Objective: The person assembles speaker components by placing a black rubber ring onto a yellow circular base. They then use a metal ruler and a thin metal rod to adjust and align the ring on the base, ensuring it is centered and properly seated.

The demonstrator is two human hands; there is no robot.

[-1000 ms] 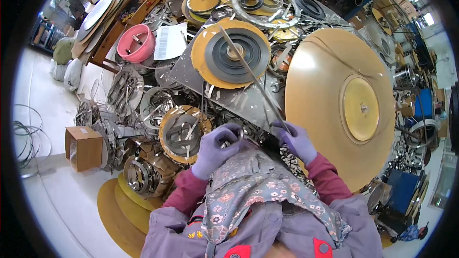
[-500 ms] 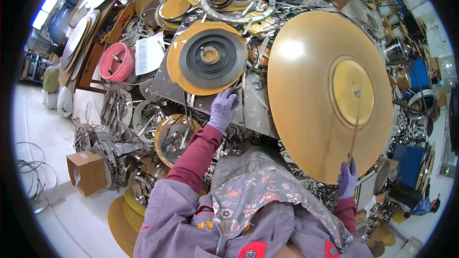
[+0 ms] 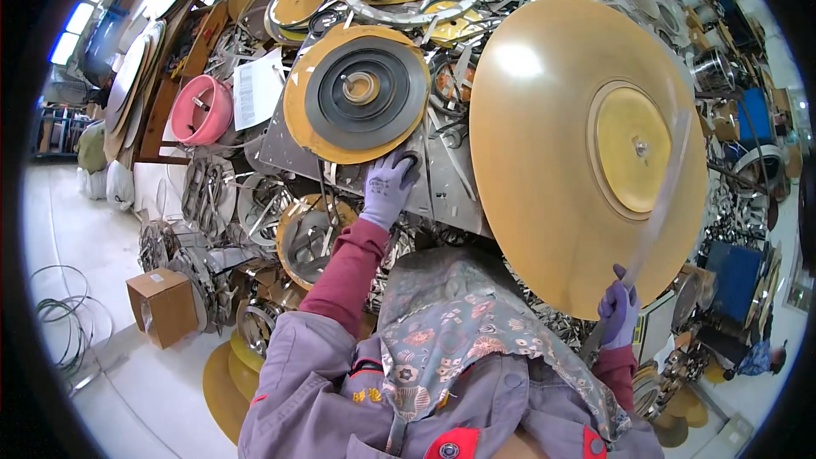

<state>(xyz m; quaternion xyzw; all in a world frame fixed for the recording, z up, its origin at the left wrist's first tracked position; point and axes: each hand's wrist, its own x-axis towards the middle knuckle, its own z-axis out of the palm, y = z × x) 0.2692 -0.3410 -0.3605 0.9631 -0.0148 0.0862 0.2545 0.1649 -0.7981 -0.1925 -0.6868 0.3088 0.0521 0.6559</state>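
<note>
A long blurred strip [image 3: 665, 204] slants up across the big tan disc [image 3: 544, 161], right of the desk's [image 3: 455, 204] near edge, its lower end clamped in the right hand's [image 3: 619, 310] grip. The left hand [image 3: 388, 187] lies at that edge, just below a yellow disc [image 3: 297, 110] bearing dark rings [image 3: 325, 89]; whether its grip is closed on anything, I cannot tell.

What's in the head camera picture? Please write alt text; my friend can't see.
A person's purple-gloved right hand holds a blurry, thin strip in front of a big tan disc. The left hand is near a smaller orange disc topped with dark rings, on a cluttered grey table.
</note>
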